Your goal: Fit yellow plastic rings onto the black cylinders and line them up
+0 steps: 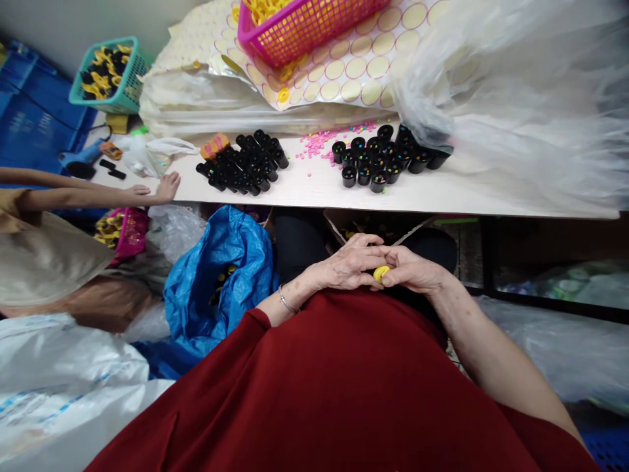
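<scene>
Both my hands rest at my lap, in front of a red shirt. My right hand (pixel 415 270) pinches a small round yellow piece (pixel 381 273) between thumb and fingers; its exact kind is hard to tell. My left hand (pixel 348 265) lies flat beside it, fingers stretched out and touching my right fingers, with nothing visible in it. On the table (pixel 304 193) ahead stand black cylindrical cups (pixel 378 180) with small coloured beads in them. To their left is a cluster of black tubes (pixel 253 167). Pink beads (pixel 317 144) are scattered between the groups.
A pink basket (pixel 304 33) of yellow parts stands on a circle-printed sheet (pixel 358 65). Clear plastic (pixel 515 98) covers the table's right side. At left are a green basket (pixel 122 95), another person's hands (pixel 167 187) and a blue bag (pixel 221 262). An open box (pixel 339 229) sits below the table.
</scene>
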